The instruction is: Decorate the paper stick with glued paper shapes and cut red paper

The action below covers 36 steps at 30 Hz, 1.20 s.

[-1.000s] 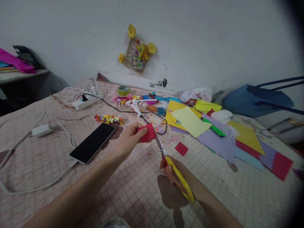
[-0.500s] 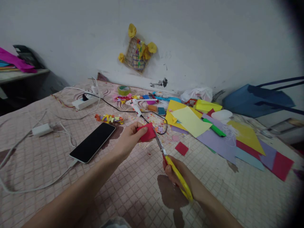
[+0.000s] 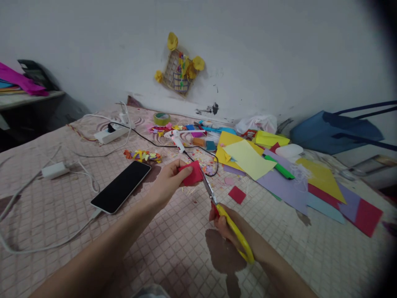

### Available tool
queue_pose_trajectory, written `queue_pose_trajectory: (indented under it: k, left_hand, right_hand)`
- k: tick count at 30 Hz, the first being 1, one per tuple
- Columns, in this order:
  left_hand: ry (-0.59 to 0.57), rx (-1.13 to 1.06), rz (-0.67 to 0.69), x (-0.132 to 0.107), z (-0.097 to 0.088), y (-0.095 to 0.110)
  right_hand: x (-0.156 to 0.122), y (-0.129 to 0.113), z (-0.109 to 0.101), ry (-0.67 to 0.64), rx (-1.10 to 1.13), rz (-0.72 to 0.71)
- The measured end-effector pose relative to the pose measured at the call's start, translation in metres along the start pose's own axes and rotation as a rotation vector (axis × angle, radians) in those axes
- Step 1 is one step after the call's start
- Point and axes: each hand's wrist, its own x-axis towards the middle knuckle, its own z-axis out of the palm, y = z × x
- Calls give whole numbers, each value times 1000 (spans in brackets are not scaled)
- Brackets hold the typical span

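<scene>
Between the thumb and fingers of my left hand [image 3: 172, 176] is a small red piece of paper [image 3: 192, 174], held above the table. My right hand [image 3: 231, 223] is closed around the yellow handles of a pair of scissors [image 3: 235, 231]. The scissors' metal blades point up and left, and their tips lie along the right edge of the red paper. Whether the blades bite into the paper I cannot tell. A separate red paper square [image 3: 237, 194] lies on the cloth, just right of the blades.
A phone [image 3: 121, 186] on a charging cable lies left of my left arm. Beyond my hands are a white glue gun [image 3: 177, 140] with a black cord, paper scraps and a tape roll [image 3: 161, 118]. Coloured sheets [image 3: 251, 157] and a green cutter [image 3: 281, 169] spread to the right.
The scissor handles have shifted slightly down and right, with my right-hand fingers moved a little on them. My left hand and the red paper hold nearly the same place.
</scene>
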Motion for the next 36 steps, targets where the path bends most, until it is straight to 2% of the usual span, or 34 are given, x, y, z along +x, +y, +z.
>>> queue_pose_trajectory:
  k: [7,14,17,21,27,31,36]
  left_hand:
    - [23,-25,-22,-1,1,3]
    - [95,-59,4,2,-4,3]
    - [64,-76,-41,1,-1,2]
    - [-5,-94,-131,-4,4,0]
    - [-139,-2,-275,-11,10,-5]
    - [-243,123,-327,-18,19,-10]
    - [-344,251,-355,-23,25,-18]
  right_hand:
    - [-3,13,-6,-116,38,8]
    - [0,24,-30,-205,194,14]
    - [7,31,-38,-154,350,-10]
    - [14,29,-38,-17,451,-57]
    - [15,20,-30,188,455,-110]
    - [16,18,-24,254,479,-124]
    - [16,17,-18,293,438,-62]
